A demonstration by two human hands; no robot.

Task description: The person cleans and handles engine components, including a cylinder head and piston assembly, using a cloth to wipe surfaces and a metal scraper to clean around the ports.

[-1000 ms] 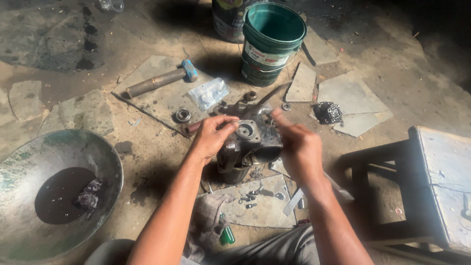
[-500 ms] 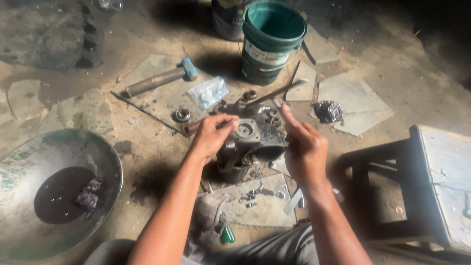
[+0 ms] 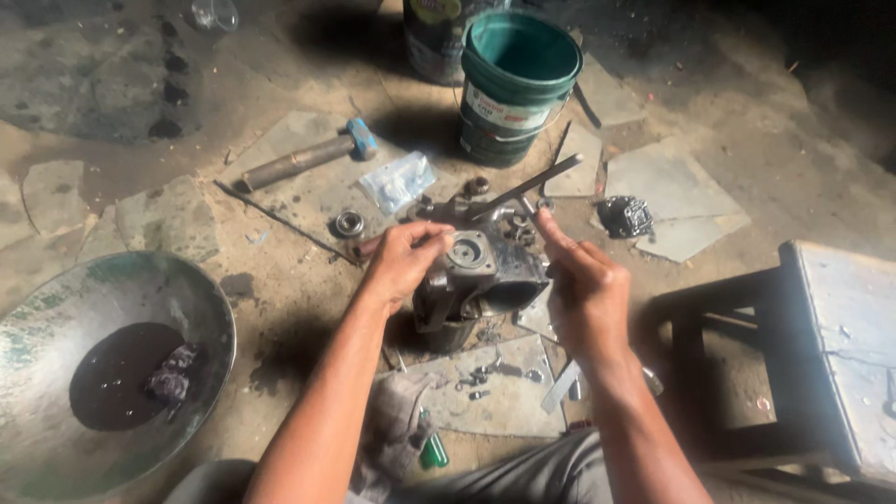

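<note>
A dark, greasy metal engine casing (image 3: 485,275) stands on the ground in front of me. My left hand (image 3: 401,261) grips its left side, thumb and fingers at the round opening on top. My right hand (image 3: 588,294) is against the casing's right side. Its raised fingertips pinch the lower end of a long metal wrench (image 3: 527,185), which slants up and right from the casing's top.
A green bucket (image 3: 518,84) stands behind the casing. A hammer (image 3: 308,157), a plastic bag (image 3: 397,182) and a bearing (image 3: 349,223) lie at the back left. A metal basin (image 3: 210,313) of dark oil is on the left and a wooden stool (image 3: 831,355) on the right. Loose bolts (image 3: 485,378) and a rag (image 3: 397,420) lie near me.
The wrench has swung up into view above the casing and now slants to the right. My right hand has shifted slightly right and its fingers have stretched up. My left hand stays put.
</note>
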